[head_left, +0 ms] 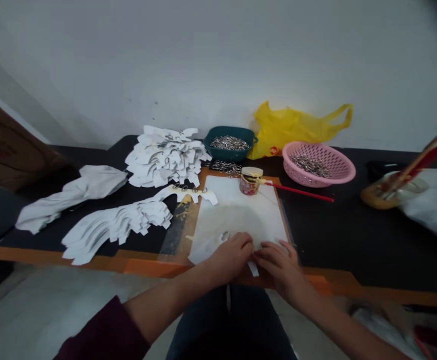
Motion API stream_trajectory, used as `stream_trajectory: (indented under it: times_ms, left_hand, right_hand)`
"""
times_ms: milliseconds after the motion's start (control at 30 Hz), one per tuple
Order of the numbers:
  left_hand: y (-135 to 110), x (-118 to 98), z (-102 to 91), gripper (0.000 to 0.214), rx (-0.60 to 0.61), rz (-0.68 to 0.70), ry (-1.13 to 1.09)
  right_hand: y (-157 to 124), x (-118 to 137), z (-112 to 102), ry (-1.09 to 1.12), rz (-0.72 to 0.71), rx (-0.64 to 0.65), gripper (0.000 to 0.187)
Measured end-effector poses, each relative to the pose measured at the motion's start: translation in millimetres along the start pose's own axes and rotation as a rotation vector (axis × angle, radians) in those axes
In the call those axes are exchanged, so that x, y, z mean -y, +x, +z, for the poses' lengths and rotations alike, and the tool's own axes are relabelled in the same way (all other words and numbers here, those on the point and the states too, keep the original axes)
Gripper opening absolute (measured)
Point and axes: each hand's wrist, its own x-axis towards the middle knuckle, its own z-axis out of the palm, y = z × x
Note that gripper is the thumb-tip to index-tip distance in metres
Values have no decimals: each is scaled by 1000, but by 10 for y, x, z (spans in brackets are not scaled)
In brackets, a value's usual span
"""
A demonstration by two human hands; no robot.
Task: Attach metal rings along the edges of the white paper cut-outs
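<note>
My left hand (233,256) is closed at the front edge of a white sheet (226,202), its fingers curled over a white cut-out strip (254,269). My right hand (281,264) meets it there, fingertips bent together on the same strip. Most of the strip is hidden beneath both hands. Just beyond my left hand, a metal ring (225,236) shows at the strip's other end. Another cut-out strip (193,191), with several metal rings and yellowish glue along it, lies left of the sheet. At the sheet's far side stands a small glue tub (250,181).
A red-handled brush (301,191) extends right from the tub. Green (218,131) and pink (338,167) baskets hold metal rings. White cut-outs are piled (165,155) and fanned (116,227) at left. A yellow bag (289,127) is behind; a jar with brushes (381,194) stands right.
</note>
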Motion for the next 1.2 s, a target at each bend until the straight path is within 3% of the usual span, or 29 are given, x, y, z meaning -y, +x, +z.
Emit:
stream_trajectory:
  times_ms: [433,633,733,867,967,1200]
  left_hand:
    - [-62,2,-27,15,7,68,35]
    - [-73,72,7,18,15,114,-18]
    - [-50,114,50,21,-22,112,-33]
    - [-27,115,29,20,-10,134,-71]
    - [-36,88,-38,21,-1,157,-79]
    - [-82,57,-94,17,-5,209,55]
  right_hand:
    - [67,56,-41,1,-30,-11,28]
    - [37,35,-127,63,28,6,26]
    - [41,25,-215,112,125,-6,21]
    - [54,77,-243,122,204,8,34]
    - [32,142,-188,60,148,115,38]
    - [-71,161,-165,-40,-67,205,40]
